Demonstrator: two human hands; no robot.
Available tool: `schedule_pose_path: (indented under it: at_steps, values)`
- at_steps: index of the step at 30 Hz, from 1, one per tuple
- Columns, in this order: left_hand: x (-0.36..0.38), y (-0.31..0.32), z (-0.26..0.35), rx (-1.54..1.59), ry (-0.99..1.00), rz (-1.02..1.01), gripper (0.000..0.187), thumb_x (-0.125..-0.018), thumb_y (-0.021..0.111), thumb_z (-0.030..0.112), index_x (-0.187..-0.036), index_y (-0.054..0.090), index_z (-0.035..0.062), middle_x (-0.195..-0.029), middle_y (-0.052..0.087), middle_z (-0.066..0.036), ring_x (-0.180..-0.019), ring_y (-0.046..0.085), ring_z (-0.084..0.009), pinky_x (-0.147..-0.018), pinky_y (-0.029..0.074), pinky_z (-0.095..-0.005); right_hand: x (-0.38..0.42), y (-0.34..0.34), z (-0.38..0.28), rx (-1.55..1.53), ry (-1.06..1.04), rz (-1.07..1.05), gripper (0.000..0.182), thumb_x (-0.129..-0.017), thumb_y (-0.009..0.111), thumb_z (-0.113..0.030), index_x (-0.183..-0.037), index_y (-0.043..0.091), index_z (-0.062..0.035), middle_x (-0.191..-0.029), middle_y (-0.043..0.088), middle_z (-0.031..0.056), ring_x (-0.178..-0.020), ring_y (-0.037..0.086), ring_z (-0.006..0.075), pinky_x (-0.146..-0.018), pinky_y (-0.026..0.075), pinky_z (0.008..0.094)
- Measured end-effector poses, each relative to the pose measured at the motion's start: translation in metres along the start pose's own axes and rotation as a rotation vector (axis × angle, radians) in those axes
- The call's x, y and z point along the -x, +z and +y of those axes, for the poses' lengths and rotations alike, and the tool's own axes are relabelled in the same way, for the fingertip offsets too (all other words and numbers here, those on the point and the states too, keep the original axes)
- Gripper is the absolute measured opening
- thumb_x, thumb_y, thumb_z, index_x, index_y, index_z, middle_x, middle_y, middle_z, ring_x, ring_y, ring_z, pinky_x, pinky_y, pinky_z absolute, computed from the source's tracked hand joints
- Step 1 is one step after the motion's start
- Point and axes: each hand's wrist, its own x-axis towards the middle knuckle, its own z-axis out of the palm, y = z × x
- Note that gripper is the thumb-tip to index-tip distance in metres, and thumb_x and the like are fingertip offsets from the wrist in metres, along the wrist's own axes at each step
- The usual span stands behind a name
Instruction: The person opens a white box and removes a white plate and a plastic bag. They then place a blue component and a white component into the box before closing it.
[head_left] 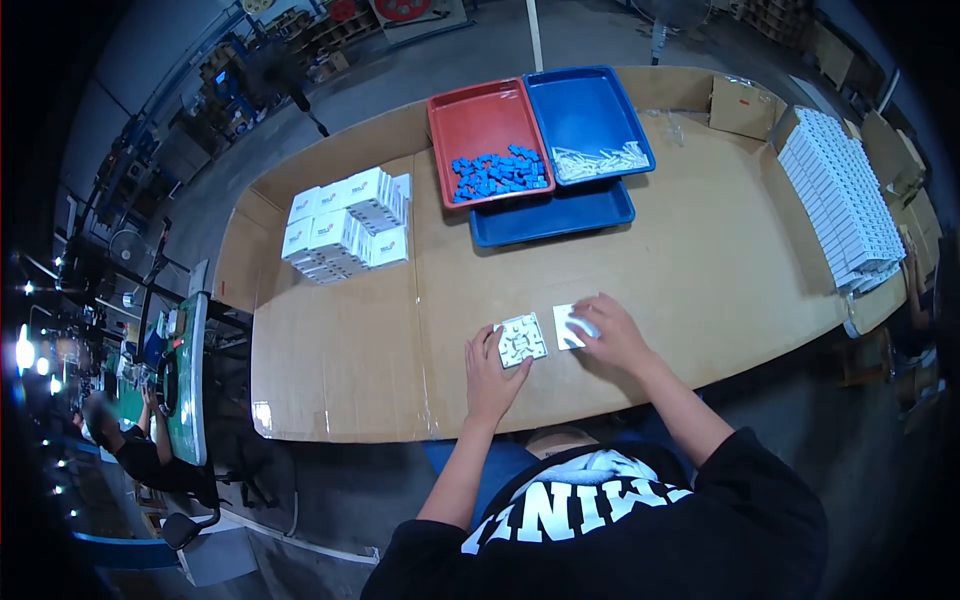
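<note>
My left hand [488, 380] grips the lower left edge of a white square plastic plate [522, 340], which shows moulded ribs and openings on its upper face. Just to the right, my right hand [615, 338] has its fingers on a second white square piece [565, 328], smooth and plain on the side I see. The fingers cover its right part and are slightly smeared by motion. A small gap separates the two white pieces, both low over the cardboard-covered table [480, 290] in front of me.
A red tray [480, 105] holds small blue parts [500, 172], and a blue tray [585, 110] holds thin white parts [600, 160]. Both overlap a lower blue tray [555, 222]. White boxes [340, 225] are stacked left; white plates [840, 200] are stacked right. A person [150, 450] sits far left.
</note>
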Motion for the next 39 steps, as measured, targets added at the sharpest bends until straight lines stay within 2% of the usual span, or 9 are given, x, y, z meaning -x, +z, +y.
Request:
schedule_pose_path:
  at_steps: [5,11,15,22,27,30,31,35,39]
  values:
    - [-0.003,0.0,0.004,0.036,-0.021,0.017,0.073,-0.083,0.082,0.038,-0.139,0.053,0.0017,-0.143,0.05,-0.019,-0.132,0.049,-0.0412,-0.118,0.033,-0.0574,-0.102,-0.024,0.049,0.129,0.118,0.292,0.036,-0.098,0.065,-0.025,-0.123,0.065,0.0014,-0.126,0.066,0.0176,-0.12,0.061,0.0374,-0.105,0.048,0.0439]
    - [-0.004,-0.002,0.003,0.016,0.005,0.05,0.07,-0.081,0.083,0.036,-0.135,0.055,0.0004,-0.14,0.052,-0.019,-0.128,0.051,-0.0406,-0.113,0.037,-0.0544,-0.191,-0.017,0.145,0.313,0.517,-0.243,0.088,-0.099,0.056,-0.059,-0.157,0.036,0.004,-0.164,0.025,0.0339,-0.156,0.024,0.042,-0.126,0.027,0.0433]
    - [-0.006,-0.004,0.004,-0.039,0.022,0.069,0.07,-0.078,0.085,0.033,-0.133,0.056,0.0009,-0.137,0.053,-0.018,-0.125,0.052,-0.0377,-0.108,0.042,-0.0489,-0.221,-0.009,0.149,0.401,0.689,-0.369,0.115,-0.087,0.06,-0.077,-0.163,0.022,-0.0004,-0.169,0.014,0.0302,-0.158,0.014,0.0454,-0.127,0.02,0.054]
    - [-0.008,-0.007,0.007,-0.005,-0.028,0.03,0.071,-0.079,0.084,0.036,-0.135,0.056,0.0028,-0.14,0.053,-0.017,-0.129,0.05,-0.0388,-0.115,0.035,-0.0535,-0.251,0.009,0.146,0.459,0.673,-0.472,0.121,-0.082,0.05,-0.09,-0.16,0.033,0.001,-0.165,0.031,0.0271,-0.156,0.023,0.0414,-0.126,0.017,0.061]
    - [-0.006,-0.005,0.004,0.007,-0.029,0.028,0.071,-0.077,0.085,0.034,-0.134,0.057,0.0032,-0.14,0.053,-0.016,-0.126,0.051,-0.0381,-0.112,0.037,-0.0517,-0.259,0.027,0.147,0.356,0.516,-0.437,0.083,-0.092,0.055,-0.075,-0.159,0.04,-0.0278,-0.163,0.041,0.0136,-0.15,0.037,0.0418,-0.117,0.02,0.0773]
    - [-0.004,-0.004,0.004,0.004,0.001,0.058,0.069,-0.076,0.086,0.033,-0.132,0.058,0.0033,-0.139,0.053,-0.016,-0.124,0.052,-0.0375,-0.11,0.038,-0.05,-0.248,0.019,0.155,0.272,0.397,-0.416,0.068,-0.095,0.066,-0.056,-0.151,0.053,-0.0204,-0.151,0.055,0.0173,-0.142,0.049,0.039,-0.117,0.034,0.064]
    - [-0.005,-0.005,0.005,0.005,-0.003,0.062,0.068,-0.076,0.086,0.032,-0.131,0.058,0.0038,-0.138,0.054,-0.016,-0.124,0.052,-0.0366,-0.109,0.039,-0.0495,-0.242,0.017,0.16,0.208,0.346,-0.337,0.049,-0.094,0.072,-0.038,-0.138,0.067,-0.0156,-0.138,0.066,0.0177,-0.13,0.06,0.0379,-0.112,0.044,0.048]
    - [-0.006,-0.003,0.002,0.002,0.008,0.075,0.066,-0.076,0.086,0.031,-0.13,0.058,0.0049,-0.137,0.054,-0.015,-0.126,0.052,-0.0353,-0.11,0.04,-0.0487,-0.22,-0.007,0.16,0.119,0.239,-0.22,0.025,-0.094,0.071,-0.015,-0.117,0.078,-0.0093,-0.115,0.075,0.0175,-0.11,0.071,0.0343,-0.099,0.052,0.04]
    - [-0.004,-0.002,0.001,0.005,-0.005,0.069,0.066,-0.077,0.086,0.033,-0.13,0.059,0.0054,-0.138,0.054,-0.015,-0.129,0.051,-0.0346,-0.111,0.038,-0.0486,-0.204,-0.015,0.175,0.121,0.212,-0.137,0.028,-0.103,0.061,-0.025,-0.121,0.076,-0.0091,-0.123,0.073,0.0179,-0.113,0.069,0.0346,-0.099,0.052,0.041]
